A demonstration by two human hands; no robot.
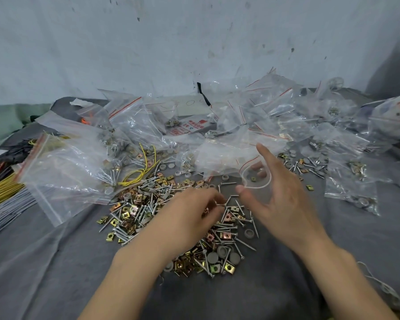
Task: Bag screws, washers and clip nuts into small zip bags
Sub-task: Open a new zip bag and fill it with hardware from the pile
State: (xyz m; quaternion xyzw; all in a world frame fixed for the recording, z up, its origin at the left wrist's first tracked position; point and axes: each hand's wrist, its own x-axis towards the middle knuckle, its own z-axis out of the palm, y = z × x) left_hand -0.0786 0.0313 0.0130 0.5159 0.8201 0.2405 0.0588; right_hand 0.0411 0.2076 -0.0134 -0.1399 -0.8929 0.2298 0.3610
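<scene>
R hand (284, 199), centre-right, pinches small clear zip bag w/ red strip (264, 181) open; one brass clip nut (254, 179) inside. L hand (194, 209), fingers curled, seems to pinch a silver screw (226, 205) off loose hardware pile (134, 211) mid-frame. Filled clear bags (346, 135) upper right: prob. well along, plenty left.

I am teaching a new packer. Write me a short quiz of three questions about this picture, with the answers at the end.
1. True or false: the right hand holds a small clear zip bag with its mouth open.
2. What shows inside the mouth of that bag? A) a brass-coloured square clip nut B) a yellow wire C) a grey round washer
3. Which hand reaches into the loose pile of silver screws, brass clip nuts and grey washers?

Key: 1 true; 2 A; 3 the left hand.
</scene>
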